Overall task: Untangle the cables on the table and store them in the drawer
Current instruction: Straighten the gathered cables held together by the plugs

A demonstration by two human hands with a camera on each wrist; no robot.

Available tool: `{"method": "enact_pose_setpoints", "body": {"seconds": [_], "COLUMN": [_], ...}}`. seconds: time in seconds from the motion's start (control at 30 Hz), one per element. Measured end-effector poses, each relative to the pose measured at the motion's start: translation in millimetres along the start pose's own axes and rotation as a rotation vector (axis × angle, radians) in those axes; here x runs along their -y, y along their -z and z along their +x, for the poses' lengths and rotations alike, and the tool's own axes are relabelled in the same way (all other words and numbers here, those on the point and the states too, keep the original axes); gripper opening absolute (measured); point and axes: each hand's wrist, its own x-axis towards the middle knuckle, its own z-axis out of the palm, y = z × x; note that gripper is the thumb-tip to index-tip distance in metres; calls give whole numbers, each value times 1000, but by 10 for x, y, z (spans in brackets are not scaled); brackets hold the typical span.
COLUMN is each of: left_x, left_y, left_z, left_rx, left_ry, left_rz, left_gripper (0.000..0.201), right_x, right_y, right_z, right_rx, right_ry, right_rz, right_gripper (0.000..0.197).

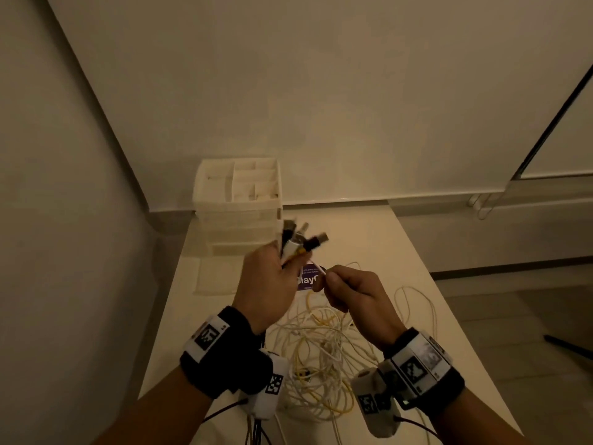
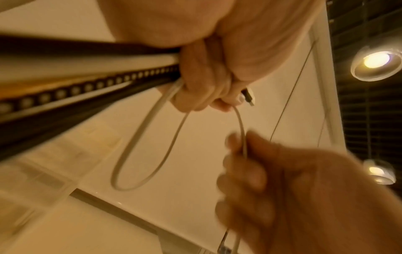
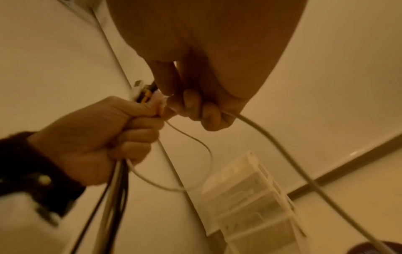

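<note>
My left hand (image 1: 272,284) is raised above the table and grips a bundle of cable ends (image 1: 303,240), black, white and yellow plugs sticking up past the fingers (image 3: 139,116). Just to its right my right hand (image 1: 349,293) pinches a thin white cable (image 1: 319,267) close to the bundle. That white cable (image 2: 152,137) loops between the two hands and trails down (image 3: 282,154). A tangle of white and yellow cables (image 1: 324,348) lies on the table below the hands. The white drawer unit (image 1: 239,203) stands at the table's far left.
The white table (image 1: 401,252) runs away from me, its left edge near a wall. A flat white pad (image 1: 215,277) lies in front of the drawer unit. A purple card (image 1: 308,279) shows between my hands. Open floor lies to the right.
</note>
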Motion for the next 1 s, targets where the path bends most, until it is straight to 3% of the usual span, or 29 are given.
{"method": "enact_pose_setpoints", "body": {"seconds": [0.17,0.3,0.43,0.53,0.6,0.63,0.73,0.8,0.9,1.0], "left_x": [-70,-2,94,151,97,31,-15,-35,-93,-92], "left_y": [344,663,720,618,483,388,84,-79,-275,-339], "left_z": [282,420,371,265,160,94,-33,-64,-67,-52], "left_rx": [-318,-547,-622,-589,-527,-455,-168,-52,12,12], "left_ry": [59,108,83,84,50,26,0,-5,-11,3], "left_rz": [-147,-240,-143,-134,-100,-88,-77,-55,-43,-43], "left_gripper": [19,29,27,31,13,7,23,22,13,29], "right_x": [-472,-864,-1040,-942,-776,-686,-418,-259,-60,49], "right_y": [177,312,400,417,420,424,429,419,400,434], "right_z": [-99,-184,-173,-85,-12,20,99,131,182,224], "right_rx": [-25,-47,-106,-132,-116,-97,-24,36,97,86], "right_ry": [-101,-183,-212,-159,-110,-83,-15,17,62,77], "right_rz": [6,-105,-116,-104,-82,-70,-23,14,82,160], "right_gripper": [36,35,33,38,38,38,35,33,36,40]}}
